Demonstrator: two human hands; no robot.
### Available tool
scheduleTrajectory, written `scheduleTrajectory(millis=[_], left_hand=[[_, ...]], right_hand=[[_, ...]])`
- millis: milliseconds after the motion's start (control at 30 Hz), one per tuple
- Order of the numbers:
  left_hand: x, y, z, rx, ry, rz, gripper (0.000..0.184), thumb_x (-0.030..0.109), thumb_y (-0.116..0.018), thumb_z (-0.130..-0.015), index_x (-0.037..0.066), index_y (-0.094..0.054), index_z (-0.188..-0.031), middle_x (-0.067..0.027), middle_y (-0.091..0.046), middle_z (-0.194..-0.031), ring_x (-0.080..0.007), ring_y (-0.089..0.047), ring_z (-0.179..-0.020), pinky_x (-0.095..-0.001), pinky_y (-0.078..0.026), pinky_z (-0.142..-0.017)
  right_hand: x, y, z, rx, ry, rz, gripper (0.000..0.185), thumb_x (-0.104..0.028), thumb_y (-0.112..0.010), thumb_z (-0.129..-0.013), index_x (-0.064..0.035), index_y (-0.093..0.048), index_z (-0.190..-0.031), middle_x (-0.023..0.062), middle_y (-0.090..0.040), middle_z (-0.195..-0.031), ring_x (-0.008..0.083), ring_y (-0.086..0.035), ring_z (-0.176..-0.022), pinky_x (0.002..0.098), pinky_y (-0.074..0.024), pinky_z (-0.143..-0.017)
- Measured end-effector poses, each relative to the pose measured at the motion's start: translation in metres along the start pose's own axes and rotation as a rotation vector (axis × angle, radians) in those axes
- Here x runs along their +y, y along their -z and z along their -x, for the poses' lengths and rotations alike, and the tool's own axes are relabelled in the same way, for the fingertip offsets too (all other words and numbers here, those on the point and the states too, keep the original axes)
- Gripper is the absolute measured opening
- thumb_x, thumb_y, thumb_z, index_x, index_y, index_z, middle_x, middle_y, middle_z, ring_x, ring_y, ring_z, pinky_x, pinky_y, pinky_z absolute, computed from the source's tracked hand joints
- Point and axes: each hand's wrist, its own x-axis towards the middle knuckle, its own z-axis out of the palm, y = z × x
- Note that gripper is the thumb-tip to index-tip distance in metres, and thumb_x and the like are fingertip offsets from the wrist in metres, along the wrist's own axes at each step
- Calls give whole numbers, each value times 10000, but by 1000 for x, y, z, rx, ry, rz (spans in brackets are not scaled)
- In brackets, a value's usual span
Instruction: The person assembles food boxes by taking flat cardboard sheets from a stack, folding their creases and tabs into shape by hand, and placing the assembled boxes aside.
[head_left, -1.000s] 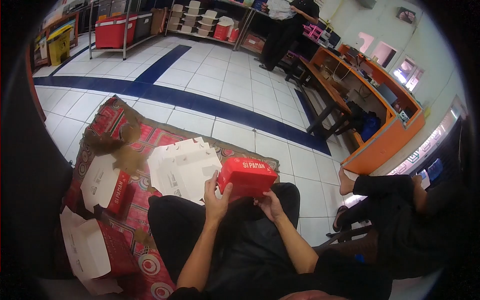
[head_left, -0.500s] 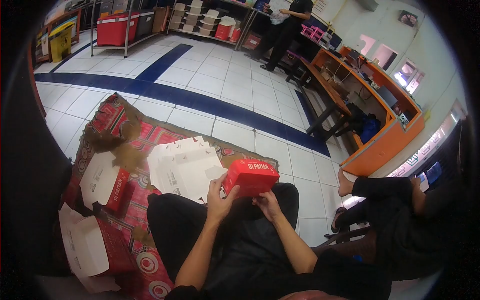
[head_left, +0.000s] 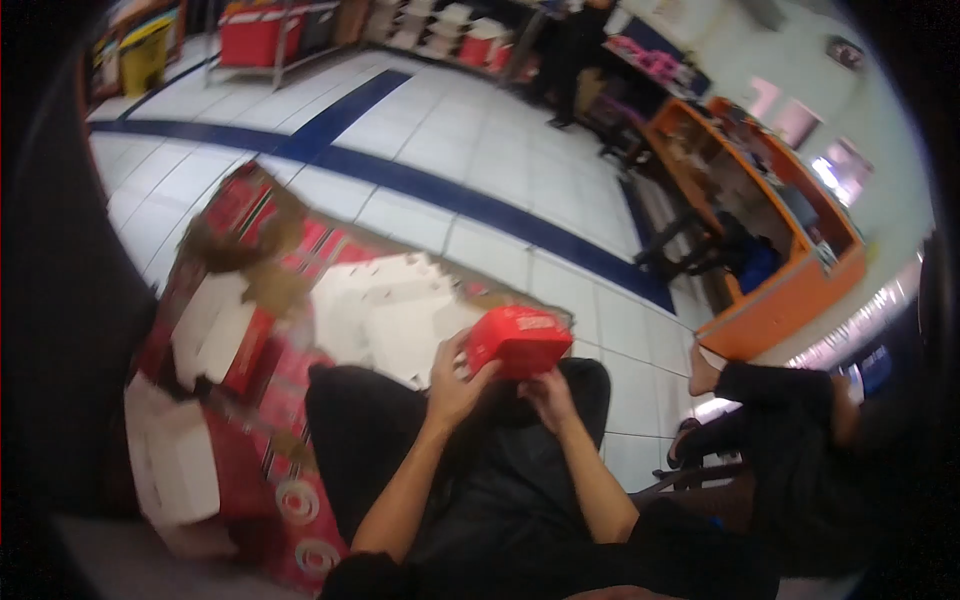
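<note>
A red cardboard food box [head_left: 520, 342] is held up over my lap, its printed lettering blurred. My left hand [head_left: 458, 385] grips its left side, with the thumb along the near lower edge. At the box's lower right edge, the fingers of my right hand [head_left: 549, 398] are closed on the cardboard, partly hidden beneath it. Just beyond my left hand lie flat white cardboard blanks [head_left: 375, 312], stacked on the patterned red mat [head_left: 340, 243].
Two open red-and-white boxes, one farther [head_left: 215, 330] and one nearer [head_left: 175, 465], stand on the mat to my left. A seated person's leg [head_left: 770, 390] is close on my right. Beyond are an orange counter [head_left: 790, 320] and a standing person [head_left: 572, 65].
The view has shifted slightly and blurred. The red box is tilted differently, showing its lettering less plainly. Both hands stay on it.
</note>
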Motion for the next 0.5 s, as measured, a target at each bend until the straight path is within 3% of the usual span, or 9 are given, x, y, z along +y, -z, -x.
scheduleTrajectory(millis=[33, 100, 167, 233, 267, 400, 500], left_hand=[[-1, 3, -1, 29, -79, 8, 681, 180, -914, -920, 17, -587, -1494, -160, -641, -1335, -289, -684, -1249, -405, -614, -997], [11, 15, -9, 44, -238, -33, 660, 123, -927, -859, 27, -610, -1430, -166, -638, -1366, -318, -666, -1296, -432, -570, -1081], [23, 34, -17, 126, -409, -171, 666, 131, -932, -803, 45, -643, -1397, -184, -635, -1352, -394, -649, -1260, -452, -538, -1080], [48, 59, -19, 193, -410, -272, 682, 138, -931, -808, 79, -643, -1423, -173, -638, -1344, -383, -652, -1248, -451, -562, -1044], [61, 77, -21, 245, -458, -316, 696, 115, -943, -788, 75, -646, -1416, -172, -637, -1338, -377, -662, -1237, -439, -571, -1027], [86, 159, -44, 509, -588, -331, 744, 101, -986, -763, 39, -635, -1415, -168, -654, -1358, -335, -666, -1266, -431, -548, -1085], [122, 224, -37, 773, -358, -519, 778, 173, -952, -856, -12, -567, -1506, -204, -604, -1483, -367, -607, -1374, -478, -460, -1200]], right_hand=[[-1, -4, -4, 11, 2, 29, 450, -124, -664, -1047, -126, -532, -1477, 84, -703, -1133, 227, -744, -868, 368, -638, -789], [-8, -4, -6, -12, -9, 268, 627, -271, -696, -1103, -198, -398, -1650, 73, -678, -1161, 218, -757, -873, 341, -646, -747], [-8, -1, -9, -46, -11, 294, 724, -245, -655, -1120, -200, -292, -1745, 83, -675, -1228, 229, -749, -921, 346, -634, -764], [-11, -1, -20, -83, -93, 273, 579, -169, -622, -1116, -93, -448, -1663, 114, -681, -1395, 227, -754, -976, 338, -637, -784], [-7, 4, -29, -96, -133, 328, 491, -167, -626, -1115, -73, -544, -1591, 101, -686, -1403, 201, -753, -983, 321, -637, -785], [-14, -31, -40, -105, -182, 384, 440, -163, -634, -1114, -26, -591, -1531, 96, -696, -1351, 165, -741, -968, 306, -637, -779], [-6, -34, -65, -147, -130, 460, 408, -171, -656, -1105, 0, -638, -1475, 89, -706, -1279, 147, -725, -962, 292, -624, -793]])
